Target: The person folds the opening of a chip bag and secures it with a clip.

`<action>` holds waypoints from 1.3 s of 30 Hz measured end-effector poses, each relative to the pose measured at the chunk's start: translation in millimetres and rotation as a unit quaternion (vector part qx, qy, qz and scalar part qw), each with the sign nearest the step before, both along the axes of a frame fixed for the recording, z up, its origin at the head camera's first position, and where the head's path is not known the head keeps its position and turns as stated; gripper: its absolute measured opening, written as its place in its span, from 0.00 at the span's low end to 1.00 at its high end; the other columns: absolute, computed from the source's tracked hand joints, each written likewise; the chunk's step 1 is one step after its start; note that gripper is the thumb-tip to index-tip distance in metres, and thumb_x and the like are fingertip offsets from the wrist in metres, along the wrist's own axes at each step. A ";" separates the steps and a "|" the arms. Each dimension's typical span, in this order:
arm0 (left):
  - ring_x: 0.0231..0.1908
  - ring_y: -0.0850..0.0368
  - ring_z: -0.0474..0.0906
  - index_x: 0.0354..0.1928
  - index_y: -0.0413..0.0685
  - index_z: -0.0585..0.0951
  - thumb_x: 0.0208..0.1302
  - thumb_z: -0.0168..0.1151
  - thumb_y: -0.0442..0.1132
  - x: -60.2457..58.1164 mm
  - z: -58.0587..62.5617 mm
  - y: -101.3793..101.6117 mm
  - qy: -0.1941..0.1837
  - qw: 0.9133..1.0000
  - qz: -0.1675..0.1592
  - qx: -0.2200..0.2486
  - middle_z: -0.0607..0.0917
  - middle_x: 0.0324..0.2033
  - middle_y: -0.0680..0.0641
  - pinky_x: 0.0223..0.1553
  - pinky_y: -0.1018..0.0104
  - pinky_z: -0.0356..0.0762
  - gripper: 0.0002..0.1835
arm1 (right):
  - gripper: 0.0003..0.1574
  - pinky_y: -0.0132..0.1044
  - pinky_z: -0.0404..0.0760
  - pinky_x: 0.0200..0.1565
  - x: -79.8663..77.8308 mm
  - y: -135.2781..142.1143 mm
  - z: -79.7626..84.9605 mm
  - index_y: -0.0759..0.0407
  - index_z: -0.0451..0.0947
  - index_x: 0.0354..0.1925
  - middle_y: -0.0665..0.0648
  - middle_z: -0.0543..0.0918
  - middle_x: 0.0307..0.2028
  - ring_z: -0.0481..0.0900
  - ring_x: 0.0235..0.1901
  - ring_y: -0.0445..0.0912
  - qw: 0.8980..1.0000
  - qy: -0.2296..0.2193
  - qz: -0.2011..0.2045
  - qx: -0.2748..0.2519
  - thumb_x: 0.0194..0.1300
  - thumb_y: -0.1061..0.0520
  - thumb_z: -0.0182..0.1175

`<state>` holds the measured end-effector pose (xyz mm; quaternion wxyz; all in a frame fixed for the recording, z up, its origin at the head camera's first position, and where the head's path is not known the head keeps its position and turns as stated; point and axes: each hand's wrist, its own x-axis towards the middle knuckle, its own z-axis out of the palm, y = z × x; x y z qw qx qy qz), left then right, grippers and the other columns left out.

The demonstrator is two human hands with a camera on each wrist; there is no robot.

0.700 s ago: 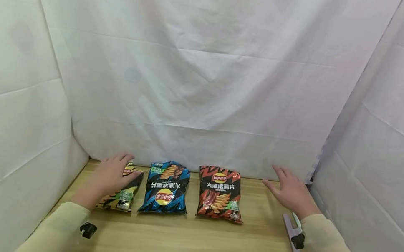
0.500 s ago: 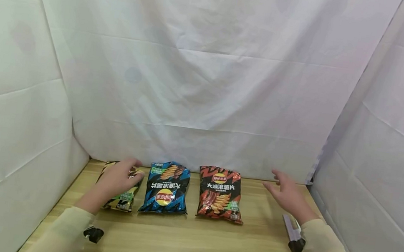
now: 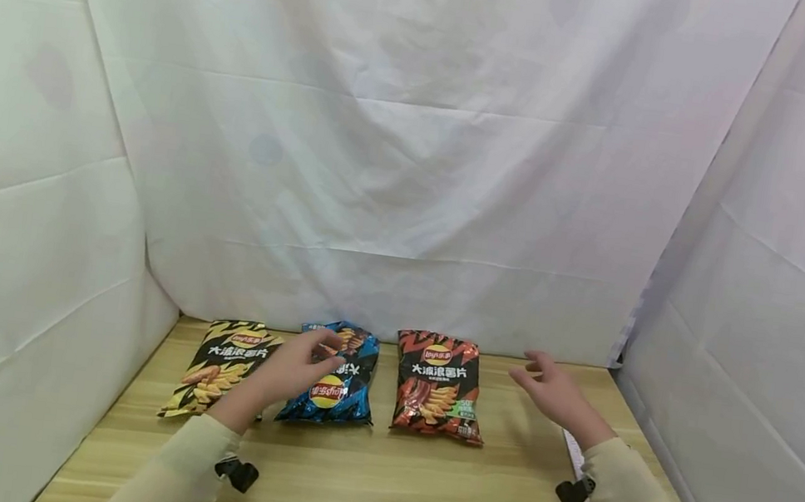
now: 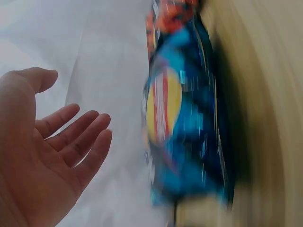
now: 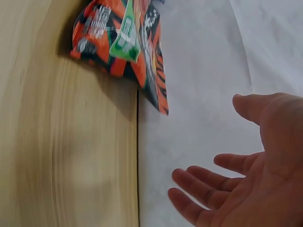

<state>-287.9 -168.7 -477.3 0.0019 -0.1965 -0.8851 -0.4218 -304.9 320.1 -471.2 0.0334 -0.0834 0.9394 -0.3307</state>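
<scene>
Left grip (image 3: 290, 365) clear above blue bag (image 3: 342, 394)

Yellow bag (image 3: 222, 359), blue bag (image 3: 350, 383) and red bag (image 3: 437, 385) all look like glossy, crinkled plastic film. Tabletop (image 3: 373, 490) reads as smooth wood grain with a faint sheen; backdrop (image 3: 418, 186) is matt cloth, creased and draped. Sleeves (image 3: 185, 455) look like soft matt cloth, wrist mounts (image 3: 239, 475) black plastic, lilac strip (image 3: 575, 456) plastic too.
</scene>
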 end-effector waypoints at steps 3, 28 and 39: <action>0.67 0.44 0.81 0.75 0.54 0.77 0.85 0.63 0.51 -2.6 -3.2 24.2 -0.041 0.998 -0.032 0.044 0.80 0.71 0.43 0.60 0.43 0.85 0.24 | 0.57 0.68 0.80 0.63 -0.6 -8.2 -4.7 0.68 0.56 0.84 0.79 0.71 0.74 0.73 0.72 0.75 1.000 -0.031 -0.001 -0.005 0.83 0.28 0.56; 0.81 0.28 0.59 0.89 0.42 0.52 0.83 0.62 0.58 -26.7 -25.1 151.9 -0.176 0.972 0.081 0.133 0.58 0.84 0.31 0.73 0.27 0.66 0.48 | 0.53 0.61 0.83 0.63 -23.2 -46.5 -37.2 0.70 0.54 0.85 0.80 0.66 0.77 0.77 0.70 0.71 0.984 -0.119 -0.025 -0.131 0.86 0.36 0.57; 0.81 0.26 0.56 0.90 0.41 0.47 0.82 0.63 0.58 -43.9 -31.8 165.1 -0.205 0.959 0.124 0.149 0.56 0.84 0.28 0.74 0.27 0.64 0.51 | 0.54 0.64 0.80 0.65 -31.1 -55.0 -38.1 0.71 0.52 0.86 0.78 0.65 0.79 0.72 0.74 0.72 0.978 -0.140 -0.027 -0.150 0.87 0.35 0.55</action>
